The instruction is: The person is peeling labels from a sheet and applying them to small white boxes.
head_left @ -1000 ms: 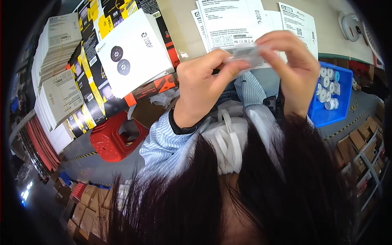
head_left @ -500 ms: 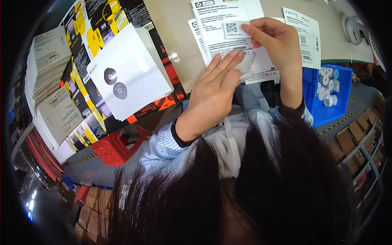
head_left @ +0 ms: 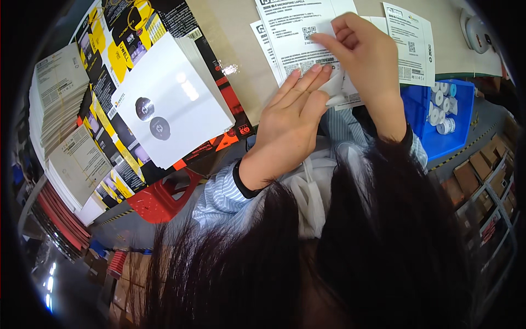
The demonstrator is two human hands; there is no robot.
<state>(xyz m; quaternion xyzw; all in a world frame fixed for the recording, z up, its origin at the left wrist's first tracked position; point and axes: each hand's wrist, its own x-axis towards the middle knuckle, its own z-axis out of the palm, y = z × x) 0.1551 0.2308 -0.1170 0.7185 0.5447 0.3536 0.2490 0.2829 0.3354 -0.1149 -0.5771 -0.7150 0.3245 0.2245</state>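
Observation:
A white printed sheet [head_left: 290, 27] lies on top of other sheets on the table. My left hand [head_left: 287, 123] rests palm down across its lower part, fingers stretched flat. By its thumb is a curled piece of white paper [head_left: 333, 86]; whether the thumb grips it is unclear. My right hand [head_left: 372, 63] is over the sheet's right side, fingers curled in. Its thumb presses on a small white label [head_left: 308, 33] with a square code, which lies against the sheet. The label's right part is hidden by that hand.
To the left, a stack of white cards [head_left: 181, 104] with two dark round pictures sits on printed boxes [head_left: 123, 60]. Banded paper stacks [head_left: 63, 77] stand farther left. Another sheet [head_left: 411, 44] lies at right. A blue bin [head_left: 452, 137] holds white rolls; a red stool [head_left: 159, 200] stands below.
The label, earlier raised at an angle in my right fingers, now lies against the sheet. My right hand has shifted slightly left and up; my left hand stays on the sheet.

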